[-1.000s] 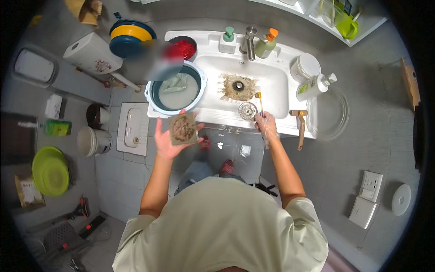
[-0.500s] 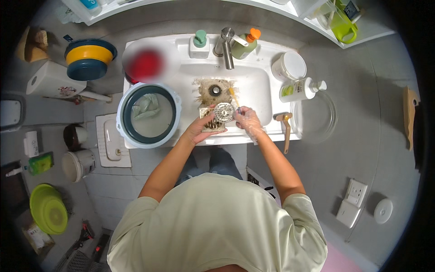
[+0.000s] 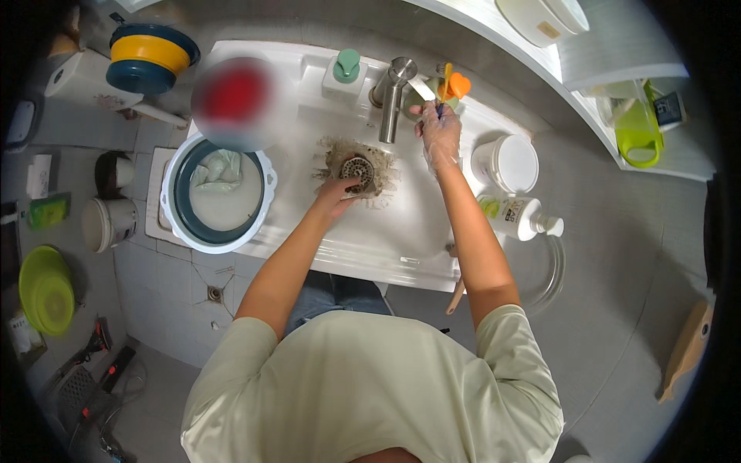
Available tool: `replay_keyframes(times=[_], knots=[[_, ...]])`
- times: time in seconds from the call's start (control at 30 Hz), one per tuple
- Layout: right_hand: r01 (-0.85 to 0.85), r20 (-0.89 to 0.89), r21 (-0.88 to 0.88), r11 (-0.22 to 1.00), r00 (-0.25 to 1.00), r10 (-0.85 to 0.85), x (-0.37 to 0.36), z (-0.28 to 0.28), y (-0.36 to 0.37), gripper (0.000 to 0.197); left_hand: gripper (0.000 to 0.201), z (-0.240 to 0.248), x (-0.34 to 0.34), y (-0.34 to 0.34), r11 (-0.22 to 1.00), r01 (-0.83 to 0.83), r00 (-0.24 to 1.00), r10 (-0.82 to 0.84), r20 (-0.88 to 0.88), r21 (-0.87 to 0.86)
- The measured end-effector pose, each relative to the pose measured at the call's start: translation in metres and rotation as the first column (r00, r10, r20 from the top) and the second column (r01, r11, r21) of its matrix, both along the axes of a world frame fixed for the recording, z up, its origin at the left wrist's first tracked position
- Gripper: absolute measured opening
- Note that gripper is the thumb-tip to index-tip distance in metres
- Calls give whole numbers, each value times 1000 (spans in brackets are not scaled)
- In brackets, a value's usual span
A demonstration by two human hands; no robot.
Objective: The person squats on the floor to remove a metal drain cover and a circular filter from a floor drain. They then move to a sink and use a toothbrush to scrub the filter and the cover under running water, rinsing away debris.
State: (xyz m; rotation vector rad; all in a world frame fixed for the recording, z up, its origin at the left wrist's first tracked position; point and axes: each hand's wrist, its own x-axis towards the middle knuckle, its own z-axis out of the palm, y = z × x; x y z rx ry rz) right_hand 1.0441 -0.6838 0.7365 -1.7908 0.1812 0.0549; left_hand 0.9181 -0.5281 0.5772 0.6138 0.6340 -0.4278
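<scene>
My left hand (image 3: 335, 197) is closed on a dirty drain cover (image 3: 356, 170), a round perforated metal piece with a brownish square plate around it. It is held low in the white sink (image 3: 417, 208), over a patch of brown grime. My right hand (image 3: 438, 135), in a clear plastic glove, is raised behind the basin, closed on a small brush (image 3: 444, 86) with a yellow upper part and dark blue handle. Its fingers are beside the lever of the metal faucet (image 3: 391, 112); whether they touch it I cannot tell. The drain hole is hidden.
A blue-rimmed basin (image 3: 166, 193) with cloudy liquid and a pale bag stands left. Behind are a green-topped soap dispenser (image 3: 347, 68) and an orange-pump bottle (image 3: 460, 83). Right are a white tub (image 3: 515, 163), a white bottle (image 3: 521, 217) and a wooden-handled tool (image 3: 456, 296).
My right hand has moved up and away to the faucet lever with the brush. My left hand has moved farther into the sink with the drain cover, the round piece now at its plate.
</scene>
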Motion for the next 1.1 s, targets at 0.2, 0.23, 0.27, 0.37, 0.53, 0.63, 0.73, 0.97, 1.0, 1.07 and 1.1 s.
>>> replay_keyframes(times=[0.2, 0.23, 0.27, 0.37, 0.53, 0.63, 0.73, 0.97, 1.0, 1.07, 1.1], knots=[[-4, 144, 30, 1000, 990, -1, 2, 17, 10, 14, 38, -23, 27, -16, 969, 116, 980, -147, 136, 219], [0, 153, 36, 999, 988, -5, 5, 16, 8, 17, 36, -31, 31, -19, 954, 130, 971, -178, 160, 269], [-27, 158, -84, 996, 987, 40, 7, 15, 2, 17, 34, -39, 35, -23, 937, 143, 961, -209, 182, 318], [-86, 91, -230, 969, 990, 109, -16, 23, -7, 18, 29, -63, 41, -29, 969, 80, 994, -94, 48, 234], [-232, -93, -245, 941, 972, 215, -96, -15, -37, 17, 25, -74, 58, -50, 871, 242, 965, -168, -203, 428], [-235, -209, -189, 954, 958, 195, -124, -40, -49, 12, 25, -80, 57, -54, 375, 230, 942, -319, -108, 898], [-214, -266, -163, 963, 950, 165, -137, -46, -52, 12, 26, -61, 43, -67, 47, 148, 941, -315, -126, 988], [-236, -339, -212, 948, 928, 155, -141, -54, -52, 15, 23, -47, 39, -59, -145, 93, 902, -407, -145, 985], [-244, -358, -214, 946, 920, 156, -139, -55, -51, 16, 24, -49, 35, -57, -260, -22, 910, -405, -88, 965], [-258, -406, -161, 953, 897, 174, -136, -54, -48, 15, 23, -55, 32, -53, -366, -178, 906, -424, 6, 913], [-261, -429, -136, 956, 885, 181, -135, -53, -47, 14, 23, -56, 33, -50, -362, -221, 897, -440, 43, 906]])
